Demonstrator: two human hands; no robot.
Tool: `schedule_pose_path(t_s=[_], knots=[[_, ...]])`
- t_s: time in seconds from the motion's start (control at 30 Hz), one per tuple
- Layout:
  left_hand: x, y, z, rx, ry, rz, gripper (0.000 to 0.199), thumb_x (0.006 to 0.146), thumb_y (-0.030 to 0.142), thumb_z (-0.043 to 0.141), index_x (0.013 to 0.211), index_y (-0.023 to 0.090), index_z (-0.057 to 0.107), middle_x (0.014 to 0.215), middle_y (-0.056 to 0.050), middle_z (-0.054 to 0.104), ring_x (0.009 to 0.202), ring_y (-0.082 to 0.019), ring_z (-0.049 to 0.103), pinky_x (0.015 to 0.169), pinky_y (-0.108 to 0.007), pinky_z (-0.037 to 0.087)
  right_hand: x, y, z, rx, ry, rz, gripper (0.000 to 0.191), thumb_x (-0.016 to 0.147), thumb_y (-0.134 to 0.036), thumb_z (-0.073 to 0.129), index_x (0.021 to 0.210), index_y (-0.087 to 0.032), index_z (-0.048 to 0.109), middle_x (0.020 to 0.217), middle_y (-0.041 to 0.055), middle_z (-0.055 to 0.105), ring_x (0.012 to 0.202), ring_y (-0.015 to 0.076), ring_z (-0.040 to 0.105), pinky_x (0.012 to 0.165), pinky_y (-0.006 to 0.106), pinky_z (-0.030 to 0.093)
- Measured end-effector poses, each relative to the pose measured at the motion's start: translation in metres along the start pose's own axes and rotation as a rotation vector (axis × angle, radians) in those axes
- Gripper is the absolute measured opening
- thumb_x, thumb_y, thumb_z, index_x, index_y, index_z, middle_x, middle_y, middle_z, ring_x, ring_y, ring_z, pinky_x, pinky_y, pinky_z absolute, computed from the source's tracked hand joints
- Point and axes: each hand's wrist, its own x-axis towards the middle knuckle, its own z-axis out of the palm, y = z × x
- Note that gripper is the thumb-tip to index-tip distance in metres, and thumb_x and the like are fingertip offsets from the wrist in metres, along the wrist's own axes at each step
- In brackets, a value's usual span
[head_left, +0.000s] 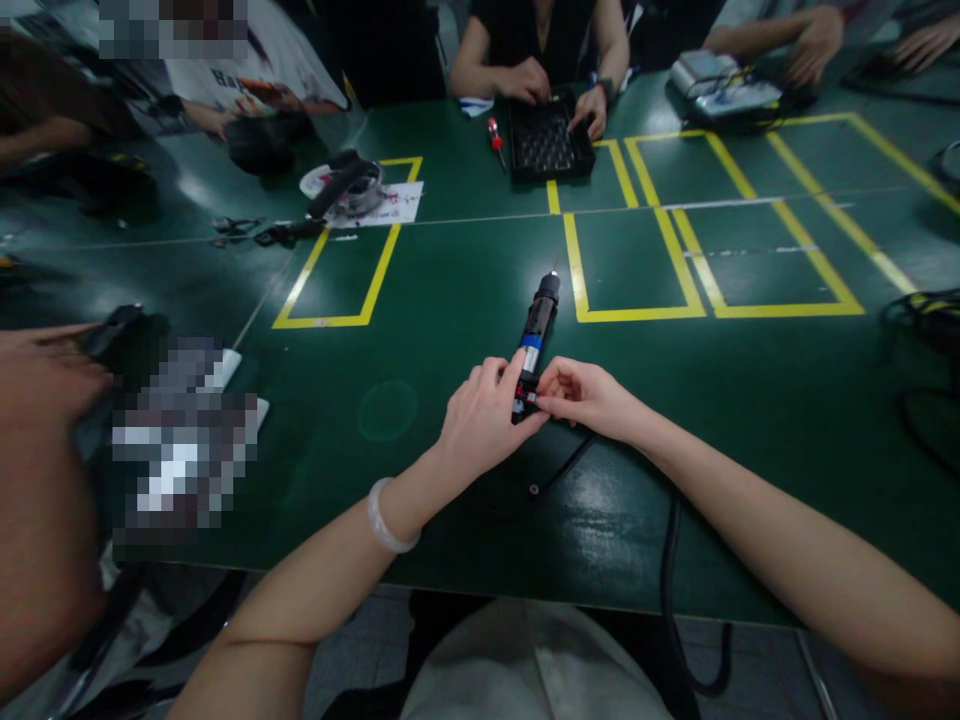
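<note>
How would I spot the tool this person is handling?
At the green table, look between the person's left hand and right hand. The black tool there points forward; its blue and silver band sets it apart from the red screwdriver.

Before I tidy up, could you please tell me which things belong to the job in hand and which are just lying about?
In hand:
black handheld tool, with the left hand and right hand at its near end
possibly the black cable near them

Apparently lying about:
red-handled screwdriver beside the black tray
white paper sheet
</note>
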Motion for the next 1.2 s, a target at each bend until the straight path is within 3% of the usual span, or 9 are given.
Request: schedule_pose_path(t_s=[0.2,0.43,0.73,0.97,1.2], knots=[[0.001,0.002,0.0,0.003,0.009,-0.015,0.071,0.092,0.059,0.051,0.15,0.022,0.034,0.12,-0.009,0.053,0.102,-0.023,0.058,0.081,-0.034,0.051,-0.001,0.0,-0.001,-0.021,0.009,-0.005,0.01,0.084,-0.024,0.059,0.091,-0.019,0.053,0.07,-0.0026,0.055,0.059,0.0111,0.055,0.047,0.021,0.045],[0.002,0.004,-0.001,0.044,-0.006,-0.024,0.067,0.093,0.052,0.051,0.151,0.022,0.032,0.119,-0.01,0.053,0.102,-0.024,0.058,0.081,-0.033,0.05,-0.002,-0.004,-0.004,-0.03,0.009,-0.006,0.014,0.082,-0.022,0.058,0.095,-0.02,0.053,0.074,-0.0017,0.058,0.062,0.0113,0.056,0.047,0.02,0.045],[0.002,-0.005,-0.004,0.103,-0.011,0.01,0.064,0.095,0.047,0.049,0.15,0.019,0.032,0.121,-0.011,0.053,0.105,-0.025,0.055,0.081,-0.034,0.05,0.005,-0.005,-0.025,-0.093,0.224,-0.002,0.012,0.087,-0.028,0.055,0.092,-0.017,0.056,0.057,-0.0047,0.052,0.047,0.0088,0.047,0.042,0.02,0.034],[0.0,-0.035,-0.012,0.162,-0.021,-0.046,0.064,0.096,0.048,0.046,0.151,0.018,0.032,0.123,-0.014,0.052,0.104,-0.026,0.056,0.08,-0.034,0.051,0.005,0.0,-0.031,-0.029,0.235,0.006,0.013,0.087,-0.028,0.057,0.091,-0.016,0.058,0.057,-0.0046,0.053,0.044,0.0072,0.045,0.041,0.02,0.032],[0.003,-0.093,-0.021,0.207,-0.039,-0.175,0.065,0.097,0.049,0.041,0.153,0.018,0.029,0.128,-0.018,0.05,0.108,-0.031,0.055,0.083,-0.04,0.052,0.004,-0.001,-0.031,-0.017,0.22,0.031,0.012,0.087,-0.027,0.057,0.089,-0.016,0.059,0.056,-0.0044,0.054,0.044,0.0066,0.043,0.04,0.019,0.03]])
